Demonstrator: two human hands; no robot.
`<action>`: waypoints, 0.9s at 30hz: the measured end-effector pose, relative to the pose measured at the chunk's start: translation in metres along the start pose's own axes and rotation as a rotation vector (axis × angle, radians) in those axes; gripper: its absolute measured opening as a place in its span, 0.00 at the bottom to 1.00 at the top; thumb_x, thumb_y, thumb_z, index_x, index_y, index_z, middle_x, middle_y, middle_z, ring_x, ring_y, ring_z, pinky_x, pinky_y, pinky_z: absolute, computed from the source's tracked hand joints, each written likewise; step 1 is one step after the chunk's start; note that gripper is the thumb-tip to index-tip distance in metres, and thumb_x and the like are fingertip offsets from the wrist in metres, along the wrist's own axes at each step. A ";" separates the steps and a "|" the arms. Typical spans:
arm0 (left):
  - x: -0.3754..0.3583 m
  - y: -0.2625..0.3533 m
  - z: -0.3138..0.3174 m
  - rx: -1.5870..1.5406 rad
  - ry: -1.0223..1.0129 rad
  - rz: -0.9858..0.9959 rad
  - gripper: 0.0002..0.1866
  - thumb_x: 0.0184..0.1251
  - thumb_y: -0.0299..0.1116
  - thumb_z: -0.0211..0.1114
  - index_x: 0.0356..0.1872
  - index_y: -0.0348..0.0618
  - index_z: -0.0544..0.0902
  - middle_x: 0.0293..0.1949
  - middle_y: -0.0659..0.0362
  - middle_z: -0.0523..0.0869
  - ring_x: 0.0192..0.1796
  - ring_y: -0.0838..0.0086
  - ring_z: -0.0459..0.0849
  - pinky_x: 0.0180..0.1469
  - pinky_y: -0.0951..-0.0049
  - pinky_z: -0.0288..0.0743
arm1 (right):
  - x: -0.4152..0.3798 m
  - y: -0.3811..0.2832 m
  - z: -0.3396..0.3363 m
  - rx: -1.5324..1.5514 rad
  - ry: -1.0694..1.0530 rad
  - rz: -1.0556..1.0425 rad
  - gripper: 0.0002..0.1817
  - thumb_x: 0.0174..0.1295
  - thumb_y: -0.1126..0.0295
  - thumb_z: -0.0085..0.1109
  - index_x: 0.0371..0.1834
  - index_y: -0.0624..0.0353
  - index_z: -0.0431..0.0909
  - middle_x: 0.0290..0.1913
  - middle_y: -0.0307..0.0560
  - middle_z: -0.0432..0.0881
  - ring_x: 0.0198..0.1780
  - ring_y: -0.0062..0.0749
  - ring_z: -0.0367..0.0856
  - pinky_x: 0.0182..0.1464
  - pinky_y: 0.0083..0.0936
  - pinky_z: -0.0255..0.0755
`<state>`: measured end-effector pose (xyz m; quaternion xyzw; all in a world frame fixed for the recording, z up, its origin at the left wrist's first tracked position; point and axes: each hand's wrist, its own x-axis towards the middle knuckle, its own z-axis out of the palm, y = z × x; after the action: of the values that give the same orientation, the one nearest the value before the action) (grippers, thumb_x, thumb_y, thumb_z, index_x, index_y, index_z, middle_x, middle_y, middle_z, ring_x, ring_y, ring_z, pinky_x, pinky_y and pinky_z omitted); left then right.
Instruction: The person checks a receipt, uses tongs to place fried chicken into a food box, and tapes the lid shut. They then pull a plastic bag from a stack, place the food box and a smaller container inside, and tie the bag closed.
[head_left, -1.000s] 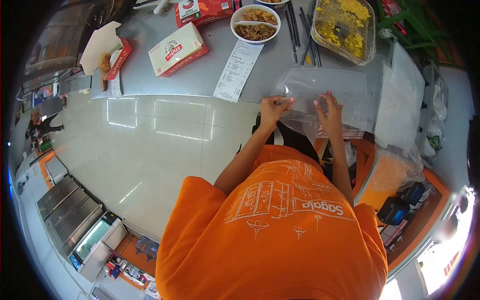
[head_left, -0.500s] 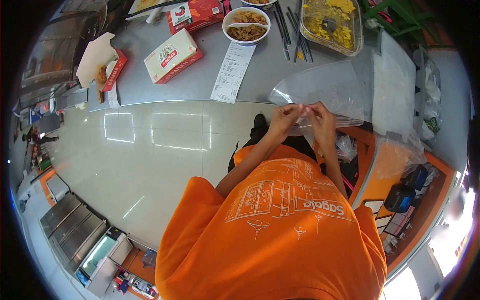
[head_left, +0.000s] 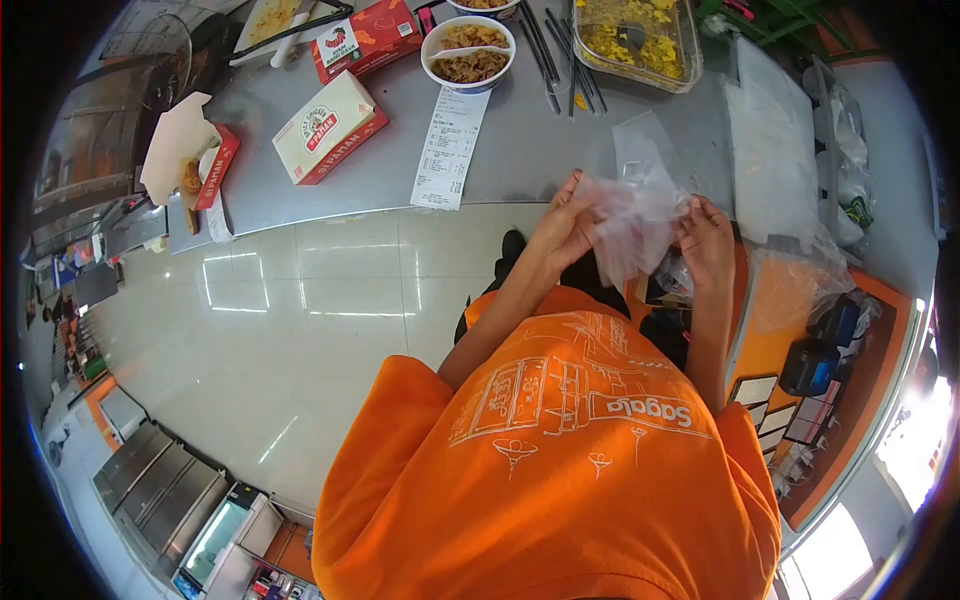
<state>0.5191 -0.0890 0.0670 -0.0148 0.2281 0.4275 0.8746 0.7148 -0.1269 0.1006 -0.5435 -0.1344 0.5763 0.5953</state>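
Between my two hands a clear plastic bag [head_left: 640,220] is stretched out, crumpled and see-through, just past the table's front edge. My left hand [head_left: 566,228] pinches its left side with bent fingers. At the bag's right side my right hand [head_left: 706,242] grips the edge between thumb and fingers. Beyond the bag lie several black chopsticks or straws [head_left: 575,70] in clear wrap. A bowl of food [head_left: 468,55] with two compartments stands on the table, and a long printed receipt [head_left: 450,145] lies in front of it.
The grey table [head_left: 380,130] carries a closed white-and-red box [head_left: 330,130], a red box [head_left: 370,40] and an open box [head_left: 190,165] with a fried piece inside. A clear tray of yellow food [head_left: 640,45] stands at the back. A stack of plastic bags [head_left: 780,150] lies right.
My hands have moved apart, the right one going right. The bag, earlier flat over the table edge, is now lifted and spread between them.
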 end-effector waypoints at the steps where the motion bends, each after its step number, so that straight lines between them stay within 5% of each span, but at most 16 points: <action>1: 0.005 0.003 -0.007 0.016 -0.092 0.025 0.03 0.66 0.31 0.55 0.37 0.46 0.73 0.34 0.60 0.80 0.33 0.75 0.81 0.35 0.81 0.77 | 0.001 -0.007 -0.007 0.050 -0.009 0.049 0.08 0.63 0.70 0.53 0.38 0.64 0.73 0.31 0.40 0.76 0.32 0.21 0.75 0.33 0.15 0.73; 3: 0.019 0.011 -0.021 0.048 -0.282 0.073 0.01 0.66 0.29 0.54 0.37 0.47 0.71 0.32 0.61 0.78 0.31 0.77 0.80 0.34 0.81 0.76 | -0.003 -0.030 -0.007 0.149 -0.031 0.141 0.09 0.63 0.68 0.54 0.37 0.63 0.72 0.32 0.40 0.76 0.32 0.20 0.75 0.28 0.14 0.73; 7: 0.021 0.046 0.019 0.209 -0.064 0.199 0.05 0.65 0.23 0.51 0.33 0.47 0.68 0.22 0.67 0.69 0.24 0.84 0.71 0.22 0.84 0.67 | -0.020 -0.056 -0.011 -0.206 -0.429 0.183 0.11 0.54 0.67 0.63 0.32 0.57 0.70 0.27 0.33 0.70 0.27 0.16 0.69 0.21 0.09 0.57; 10: 0.009 0.056 0.070 0.620 -0.024 0.246 0.06 0.61 0.26 0.57 0.33 0.46 0.68 0.22 0.66 0.72 0.23 0.82 0.72 0.21 0.82 0.66 | -0.035 -0.075 0.026 -0.680 -0.491 -0.223 0.13 0.47 0.72 0.66 0.28 0.56 0.68 0.20 0.30 0.64 0.23 0.16 0.63 0.21 0.15 0.53; 12: 0.003 0.057 0.089 1.101 -0.206 0.150 0.09 0.57 0.29 0.63 0.29 0.43 0.69 0.21 0.62 0.75 0.21 0.78 0.73 0.21 0.77 0.67 | -0.004 -0.077 0.002 -0.929 -0.152 -0.473 0.13 0.45 0.75 0.65 0.28 0.55 0.67 0.16 0.31 0.61 0.21 0.16 0.61 0.22 0.18 0.54; 15: 0.014 0.028 0.101 1.920 -0.317 0.584 0.14 0.51 0.32 0.68 0.23 0.38 0.70 0.18 0.53 0.76 0.17 0.69 0.74 0.21 0.72 0.67 | 0.023 -0.086 0.005 -1.205 0.394 -0.866 0.11 0.49 0.76 0.61 0.28 0.55 0.67 0.13 0.38 0.64 0.19 0.22 0.68 0.23 0.23 0.59; 19: 0.014 -0.017 0.132 1.743 -0.334 0.528 0.13 0.53 0.32 0.66 0.22 0.33 0.73 0.15 0.49 0.73 0.15 0.67 0.73 0.19 0.70 0.64 | 0.083 -0.076 -0.024 -1.334 0.627 -1.159 0.07 0.56 0.69 0.58 0.30 0.54 0.69 0.18 0.45 0.75 0.20 0.36 0.77 0.20 0.30 0.66; 20: 0.018 -0.029 0.123 1.381 -0.379 0.314 0.07 0.57 0.29 0.64 0.28 0.38 0.75 0.16 0.64 0.75 0.14 0.84 0.66 0.17 0.80 0.57 | 0.087 -0.081 -0.031 -1.478 0.638 -1.256 0.07 0.57 0.67 0.57 0.30 0.54 0.69 0.19 0.46 0.77 0.20 0.39 0.78 0.19 0.33 0.67; 23: 0.008 -0.042 0.133 0.720 -0.298 -0.170 0.07 0.57 0.24 0.63 0.34 0.40 0.73 0.23 0.69 0.75 0.19 0.90 0.67 0.16 0.86 0.53 | 0.102 -0.101 -0.049 -1.629 0.608 -1.518 0.07 0.58 0.65 0.56 0.33 0.52 0.70 0.20 0.44 0.79 0.16 0.41 0.76 0.16 0.34 0.67; 27: -0.003 -0.045 0.160 0.672 -0.291 -0.359 0.09 0.57 0.21 0.61 0.35 0.42 0.71 0.26 0.68 0.73 0.24 0.90 0.69 0.19 0.88 0.56 | 0.124 -0.138 -0.072 -1.638 0.479 -1.613 0.08 0.58 0.63 0.55 0.36 0.53 0.73 0.17 0.42 0.77 0.15 0.40 0.75 0.15 0.31 0.67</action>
<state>0.6134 -0.0841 0.2034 0.2928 0.2227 0.1671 0.9147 0.8835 -0.0241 0.1268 -0.6162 -0.6552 -0.3430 0.2707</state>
